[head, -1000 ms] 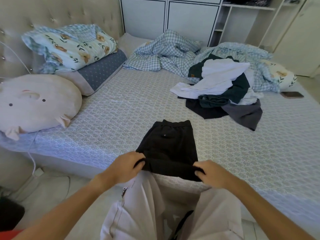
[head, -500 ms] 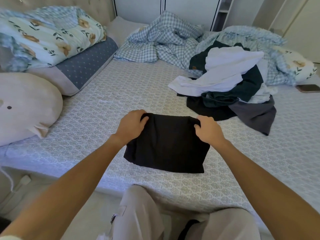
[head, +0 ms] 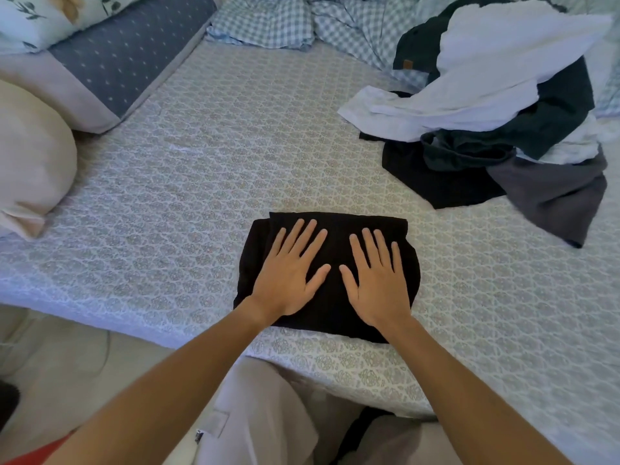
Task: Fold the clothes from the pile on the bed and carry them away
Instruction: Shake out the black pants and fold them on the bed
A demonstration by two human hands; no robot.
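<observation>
A black garment (head: 335, 229) lies folded into a small rectangle near the front edge of the bed (head: 208, 182). My left hand (head: 288, 270) lies flat on its left half with fingers spread. My right hand (head: 379, 276) lies flat on its right half in the same way, and both press down on the cloth. At the right back of the bed sits the pile of unfolded clothes (head: 496, 105), with white, dark green, black and grey pieces tangled together.
A blue dotted pillow (head: 110, 58) and a round cream cushion (head: 30, 156) lie at the left. A checked blanket (head: 302, 21) is bunched at the back. The bed edge runs just in front of the folded garment, with my light trousers (head: 268, 414) below it.
I folded the near end of the black garment over onto its far half, halving it. My hands then let go of the edge and now lie flat on top.
</observation>
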